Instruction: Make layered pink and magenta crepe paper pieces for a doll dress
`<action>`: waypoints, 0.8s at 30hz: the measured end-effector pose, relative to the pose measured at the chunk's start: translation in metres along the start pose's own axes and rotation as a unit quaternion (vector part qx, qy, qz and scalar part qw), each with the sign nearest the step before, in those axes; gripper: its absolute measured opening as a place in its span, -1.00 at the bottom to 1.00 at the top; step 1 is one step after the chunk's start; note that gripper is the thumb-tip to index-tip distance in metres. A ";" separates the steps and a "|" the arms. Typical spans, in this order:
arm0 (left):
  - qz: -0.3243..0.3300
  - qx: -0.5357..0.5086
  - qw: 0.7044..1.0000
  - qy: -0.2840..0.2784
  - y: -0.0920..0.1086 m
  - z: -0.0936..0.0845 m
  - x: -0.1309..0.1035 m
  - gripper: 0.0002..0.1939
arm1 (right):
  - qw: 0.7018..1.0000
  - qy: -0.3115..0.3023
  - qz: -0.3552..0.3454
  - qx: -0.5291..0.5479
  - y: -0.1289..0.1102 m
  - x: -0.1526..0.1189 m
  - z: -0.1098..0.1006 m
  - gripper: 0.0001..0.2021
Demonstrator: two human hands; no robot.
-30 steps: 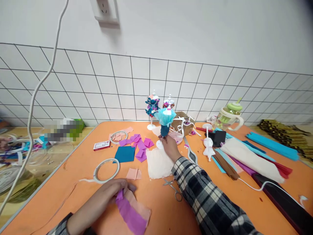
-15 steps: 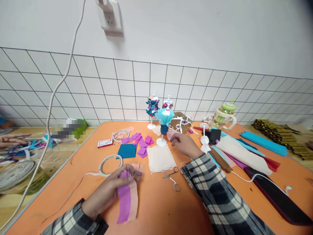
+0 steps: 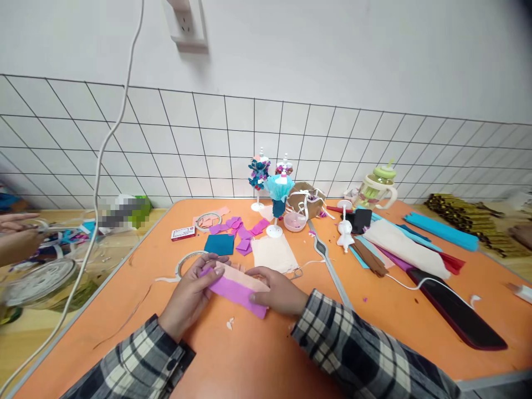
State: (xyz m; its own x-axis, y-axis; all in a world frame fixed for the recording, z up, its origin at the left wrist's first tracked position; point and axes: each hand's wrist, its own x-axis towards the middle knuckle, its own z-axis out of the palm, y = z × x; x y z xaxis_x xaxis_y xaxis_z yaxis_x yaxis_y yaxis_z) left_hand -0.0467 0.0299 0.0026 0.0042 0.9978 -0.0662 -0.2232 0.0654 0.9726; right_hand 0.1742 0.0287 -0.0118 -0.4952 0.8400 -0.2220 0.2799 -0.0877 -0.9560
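A purple and pale pink crepe paper strip (image 3: 236,293) lies sideways between my hands, its purple layer along the near edge. My left hand (image 3: 195,288) pinches the left end, thumb on top. At the right end, my right hand (image 3: 276,291) grips it between thumb and fingers. Beyond the hands lie a cream paper square (image 3: 274,254), a teal paper square (image 3: 219,244) and several purple paper pieces (image 3: 244,244). A scissors handle (image 3: 297,272) shows past my right hand; the rest is hidden. White scraps (image 3: 230,323) rest nearer me.
Small white stands, one with a blue paper dress (image 3: 278,191), stand at the back beside a pink bowl (image 3: 295,221). Tape rolls (image 3: 209,221) and a small box (image 3: 183,233) lie left. Paper rolls (image 3: 405,246), a black case (image 3: 457,310) and a bottle (image 3: 376,188) occupy the right. Another person's hand (image 3: 19,224) shows far left.
My right hand has come back from beside the pink bowl and taken the strip's free end. The strip has turned from hanging toward me to lying sideways. White scraps now show on the table.
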 end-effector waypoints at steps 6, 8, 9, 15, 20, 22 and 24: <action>0.060 0.220 0.974 -0.014 -0.010 -0.014 0.012 -0.65 | 0.993 0.001 0.063 -0.101 0.012 -0.021 -0.024 -0.53; 0.082 0.292 0.953 -0.031 -0.014 -0.012 0.011 -0.66 | 0.986 0.026 0.053 -0.158 0.012 -0.026 -0.027 -0.48; 0.098 0.324 0.940 -0.037 -0.014 -0.010 0.009 -0.67 | 0.980 0.041 0.046 -0.190 0.011 -0.028 -0.029 -0.44; 0.191 0.461 0.866 -0.044 0.012 -0.003 0.007 -0.77 | 0.913 0.156 -0.010 -0.377 -0.004 -0.047 -0.028 -0.48; 0.213 0.544 0.808 -0.075 0.037 0.023 0.069 -0.66 | 0.853 0.104 -0.219 -0.462 0.005 -0.048 -0.008 -0.54; 0.204 0.577 0.786 -0.086 0.033 0.046 0.103 -0.66 | 0.842 0.051 -0.264 -0.468 0.011 -0.043 -0.001 -0.45; 0.188 0.606 0.767 -0.095 0.022 0.071 0.133 -0.63 | 0.833 0.023 -0.277 -0.479 0.015 -0.038 0.002 -0.37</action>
State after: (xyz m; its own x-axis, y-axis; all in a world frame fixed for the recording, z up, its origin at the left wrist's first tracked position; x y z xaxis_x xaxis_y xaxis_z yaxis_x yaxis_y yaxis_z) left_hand 0.0182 0.1653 0.0314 0.3290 0.9248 0.1911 0.8265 -0.3799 0.4154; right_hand 0.1956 -0.0061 -0.0183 -0.7411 0.6303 0.2313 0.5566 0.7694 -0.3134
